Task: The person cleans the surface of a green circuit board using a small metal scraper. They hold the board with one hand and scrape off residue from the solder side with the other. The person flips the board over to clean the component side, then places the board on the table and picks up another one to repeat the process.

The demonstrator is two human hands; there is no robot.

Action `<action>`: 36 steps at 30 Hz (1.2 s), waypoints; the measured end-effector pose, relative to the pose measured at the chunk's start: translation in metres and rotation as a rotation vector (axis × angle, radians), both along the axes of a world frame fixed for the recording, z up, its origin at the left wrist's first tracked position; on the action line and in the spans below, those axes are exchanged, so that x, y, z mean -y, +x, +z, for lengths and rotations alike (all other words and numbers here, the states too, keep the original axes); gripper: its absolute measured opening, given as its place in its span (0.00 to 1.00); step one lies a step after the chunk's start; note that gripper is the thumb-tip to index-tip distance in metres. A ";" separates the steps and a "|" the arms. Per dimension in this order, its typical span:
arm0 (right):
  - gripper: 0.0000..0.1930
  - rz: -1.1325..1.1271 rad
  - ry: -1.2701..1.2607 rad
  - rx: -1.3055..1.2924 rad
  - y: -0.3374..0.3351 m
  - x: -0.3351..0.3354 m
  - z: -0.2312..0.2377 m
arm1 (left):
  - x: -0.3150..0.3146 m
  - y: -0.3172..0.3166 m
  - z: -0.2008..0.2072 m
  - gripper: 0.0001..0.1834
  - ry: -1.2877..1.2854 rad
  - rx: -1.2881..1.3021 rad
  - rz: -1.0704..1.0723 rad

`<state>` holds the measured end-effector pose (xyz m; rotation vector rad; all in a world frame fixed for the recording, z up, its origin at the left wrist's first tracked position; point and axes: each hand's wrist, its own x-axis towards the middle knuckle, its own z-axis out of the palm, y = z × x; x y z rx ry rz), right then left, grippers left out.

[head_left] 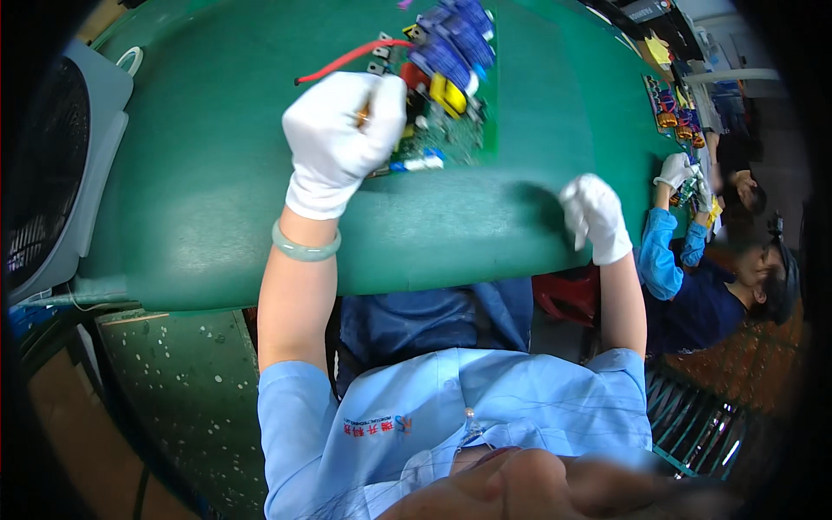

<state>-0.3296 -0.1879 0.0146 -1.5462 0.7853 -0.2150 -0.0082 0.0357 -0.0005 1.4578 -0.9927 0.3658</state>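
Note:
My left hand (345, 121), in a white glove, is closed at the near left side of a green circuit board (472, 134). A small copper-coloured part (362, 114) shows between its thumb and fingers. Blue-purple blocks (452, 43) and a yellow part (448, 95) stand up from the board, which looks slightly blurred. A red wire (355, 57) reaches left from the board, past the knuckles. Also in a white glove, my right hand (594, 215) hovers by the table's near edge, apart from the board. Its fingers are curled in, with nothing visible in them.
The green-topped table (217, 191) spans the view. A grey-framed fan (61, 165) stands at its left. On the right, a co-worker in blue sleeves (660, 256) handles a board with gloved hands (674, 170). More boards with copper coils (667, 113) lie beyond.

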 end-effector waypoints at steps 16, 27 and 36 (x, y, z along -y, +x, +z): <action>0.24 -0.310 -0.037 0.465 0.131 0.028 -0.027 | 0.012 0.007 -0.006 0.17 0.360 -0.631 -0.386; 0.20 -0.339 0.054 0.350 0.125 0.032 -0.029 | 0.016 0.006 -0.003 0.16 0.281 -0.837 -0.329; 0.18 -0.283 0.015 0.353 0.118 0.034 -0.030 | 0.019 0.003 -0.006 0.17 0.298 -0.807 -0.236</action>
